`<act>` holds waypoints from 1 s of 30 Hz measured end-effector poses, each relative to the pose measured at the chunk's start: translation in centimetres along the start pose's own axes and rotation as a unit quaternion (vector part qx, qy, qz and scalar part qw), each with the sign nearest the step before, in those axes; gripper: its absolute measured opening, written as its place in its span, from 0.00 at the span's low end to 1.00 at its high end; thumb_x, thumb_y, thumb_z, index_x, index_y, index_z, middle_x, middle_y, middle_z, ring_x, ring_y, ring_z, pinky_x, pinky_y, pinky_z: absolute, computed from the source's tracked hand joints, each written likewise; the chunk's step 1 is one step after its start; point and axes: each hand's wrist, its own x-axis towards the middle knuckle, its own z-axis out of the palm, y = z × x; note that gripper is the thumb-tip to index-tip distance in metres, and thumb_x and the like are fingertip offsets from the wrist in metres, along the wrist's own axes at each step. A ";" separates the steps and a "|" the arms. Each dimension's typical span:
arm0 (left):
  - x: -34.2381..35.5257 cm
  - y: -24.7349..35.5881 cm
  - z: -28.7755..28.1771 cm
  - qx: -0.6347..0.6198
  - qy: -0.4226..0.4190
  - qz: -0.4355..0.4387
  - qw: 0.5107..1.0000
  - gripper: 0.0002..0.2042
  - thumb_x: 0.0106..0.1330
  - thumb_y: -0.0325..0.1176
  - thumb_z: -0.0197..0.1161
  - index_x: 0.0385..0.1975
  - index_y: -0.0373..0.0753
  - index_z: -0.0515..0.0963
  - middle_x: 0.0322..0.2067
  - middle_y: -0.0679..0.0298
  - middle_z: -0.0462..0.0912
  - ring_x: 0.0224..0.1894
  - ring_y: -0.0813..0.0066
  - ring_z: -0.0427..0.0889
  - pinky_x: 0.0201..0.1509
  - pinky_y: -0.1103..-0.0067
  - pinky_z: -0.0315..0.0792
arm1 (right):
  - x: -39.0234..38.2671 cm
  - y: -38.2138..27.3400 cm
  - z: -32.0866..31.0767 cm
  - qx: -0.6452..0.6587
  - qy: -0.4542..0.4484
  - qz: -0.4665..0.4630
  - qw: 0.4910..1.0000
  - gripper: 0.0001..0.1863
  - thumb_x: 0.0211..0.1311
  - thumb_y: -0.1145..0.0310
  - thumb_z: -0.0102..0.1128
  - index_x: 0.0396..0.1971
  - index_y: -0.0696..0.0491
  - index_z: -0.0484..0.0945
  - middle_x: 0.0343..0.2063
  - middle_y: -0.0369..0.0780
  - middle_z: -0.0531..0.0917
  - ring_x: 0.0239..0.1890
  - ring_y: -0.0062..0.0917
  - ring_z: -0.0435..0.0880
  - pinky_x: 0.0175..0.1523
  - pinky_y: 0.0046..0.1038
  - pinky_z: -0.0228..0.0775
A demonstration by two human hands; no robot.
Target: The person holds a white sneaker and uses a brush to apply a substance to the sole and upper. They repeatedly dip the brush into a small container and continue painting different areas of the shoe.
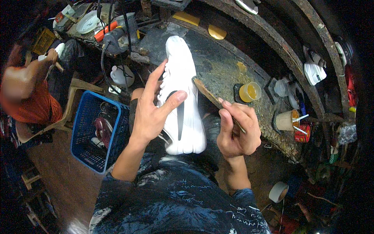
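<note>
A white sneaker [187, 128] lies on its side over my lap, toe pointing away, with its laces toward the left and a black stripe on its side. My left hand [154, 113] grips it, thumb across the side and fingers along the laced edge. My right hand [242, 132] pinches a flat, brown wooden stick [209, 93], shaped like a brush handle. Its dark tip touches or nearly touches the sneaker's right edge by the sole; bristles cannot be made out. Right of the stick, a clear cup [249, 92] of yellow liquid stands on the stained workbench [218, 58].
A blue plastic basket [85, 121] with shoes stands at my left. Beyond it sits a person in orange [43, 103], holding a white shoe. Farther right are a beige cup [286, 120] with white sticks and a shelf rail [280, 43] bearing white sneakers. Cables hang at upper left.
</note>
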 end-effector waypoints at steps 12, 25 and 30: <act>0.0 -0.2 0.2 -0.025 0.005 -0.004 1.000 0.39 0.69 0.39 0.72 0.77 0.38 0.61 0.55 0.49 0.81 0.56 0.66 0.82 0.62 0.72 0.74 | -0.5 0.9 -0.7 0.015 -0.034 -0.055 0.998 0.24 0.45 0.86 0.74 0.47 0.61 0.84 0.41 0.45 0.91 0.31 0.34 0.85 0.37 0.33 0.81; 0.0 -0.6 -0.2 -0.035 0.008 -0.024 0.999 0.37 0.71 0.41 0.70 0.76 0.35 0.61 0.56 0.47 0.83 0.58 0.63 0.83 0.62 0.70 0.75 | -1.0 1.1 -1.3 0.015 -0.046 -0.059 0.997 0.23 0.44 0.85 0.73 0.45 0.60 0.84 0.43 0.45 0.91 0.33 0.36 0.86 0.38 0.34 0.81; 0.0 -1.0 -0.3 -0.071 -0.002 -0.043 0.997 0.36 0.72 0.40 0.68 0.75 0.35 0.61 0.60 0.47 0.80 0.61 0.63 0.80 0.65 0.69 0.73 | -1.2 1.1 -1.5 0.028 -0.050 -0.054 0.997 0.23 0.43 0.85 0.72 0.44 0.60 0.84 0.44 0.46 0.91 0.33 0.36 0.86 0.39 0.34 0.81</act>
